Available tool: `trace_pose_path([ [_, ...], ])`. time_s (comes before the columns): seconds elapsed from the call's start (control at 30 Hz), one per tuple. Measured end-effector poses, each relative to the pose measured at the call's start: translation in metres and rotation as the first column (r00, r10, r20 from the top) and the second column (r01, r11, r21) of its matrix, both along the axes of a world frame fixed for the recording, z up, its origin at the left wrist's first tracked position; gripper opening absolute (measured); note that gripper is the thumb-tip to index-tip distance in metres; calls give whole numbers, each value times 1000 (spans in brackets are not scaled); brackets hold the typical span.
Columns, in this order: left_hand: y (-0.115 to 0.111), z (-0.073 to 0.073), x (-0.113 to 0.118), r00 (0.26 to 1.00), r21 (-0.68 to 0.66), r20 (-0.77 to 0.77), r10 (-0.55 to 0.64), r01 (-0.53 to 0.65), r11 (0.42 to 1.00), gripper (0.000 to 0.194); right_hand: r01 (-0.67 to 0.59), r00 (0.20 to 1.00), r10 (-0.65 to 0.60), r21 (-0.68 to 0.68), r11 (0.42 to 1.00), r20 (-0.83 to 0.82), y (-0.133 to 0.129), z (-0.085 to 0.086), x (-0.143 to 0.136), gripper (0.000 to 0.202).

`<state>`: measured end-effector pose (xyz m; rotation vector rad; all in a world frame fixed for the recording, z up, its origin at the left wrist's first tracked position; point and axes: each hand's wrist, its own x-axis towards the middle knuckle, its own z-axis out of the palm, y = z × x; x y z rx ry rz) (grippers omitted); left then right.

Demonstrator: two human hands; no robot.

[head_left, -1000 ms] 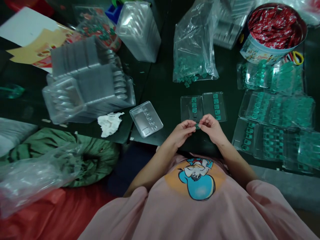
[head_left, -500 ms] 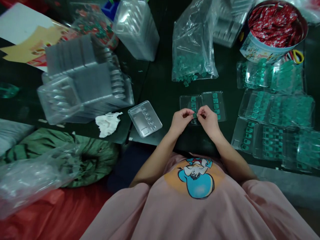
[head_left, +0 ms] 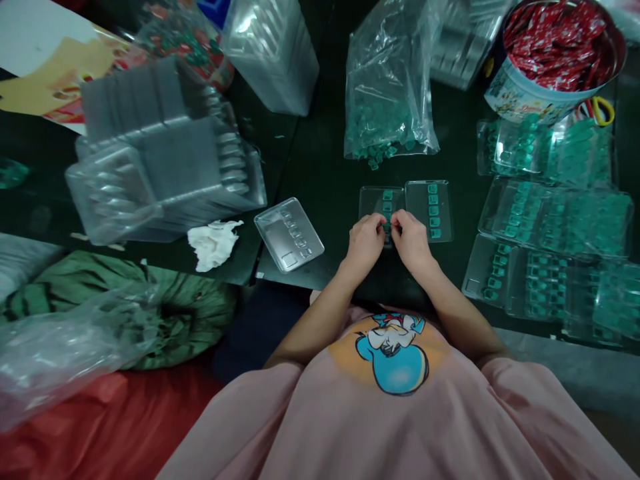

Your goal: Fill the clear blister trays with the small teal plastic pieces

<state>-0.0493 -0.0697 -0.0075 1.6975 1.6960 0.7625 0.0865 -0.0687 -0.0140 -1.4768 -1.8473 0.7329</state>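
Two clear plastic trays lie side by side on the dark table before me. The left tray [head_left: 371, 198] has a column of small green pieces in its slots, and its lower end is partly covered by my fingers. My left hand [head_left: 367, 239] and my right hand [head_left: 411, 237] meet over that lower end with fingers pinched. A small green plastic piece [head_left: 387, 227] shows between their fingertips. The right tray [head_left: 443, 212] holds a full column of green pieces. Farther back, a clear bag [head_left: 383, 113] of loose green pieces lies with some spilling from its mouth.
To my left are an empty clear tray [head_left: 290, 235], crumpled white tissue [head_left: 214, 245] and stacked clear trays [head_left: 165, 153]. Filled trays [head_left: 545, 283] overlap in rows on the right. Behind them stands a tub [head_left: 545, 87] of red packets, with yellow-handled scissors [head_left: 604, 111] beside it.
Both hands have lowered the small green piece onto the left tray, and the fingers have curled in more closely around it. The view has shifted slightly.
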Motion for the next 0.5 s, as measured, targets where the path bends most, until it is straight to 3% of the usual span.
trace_pose_path([
  [0.13,0,-2,-2,997,-4,-59,-45,45,999,28,-30,991,29,5,1000,127,-1,2,-2,22],
  [0.27,2,1,-9,995,5,-19,-101,101,995,31,-46,969,35,41,998,243,-5,3,0,21],
  [0.5,1,6,-10,986,42,100,-132,128,991,23,-3,990,-10,91,996,143,4,13,15,17],
])
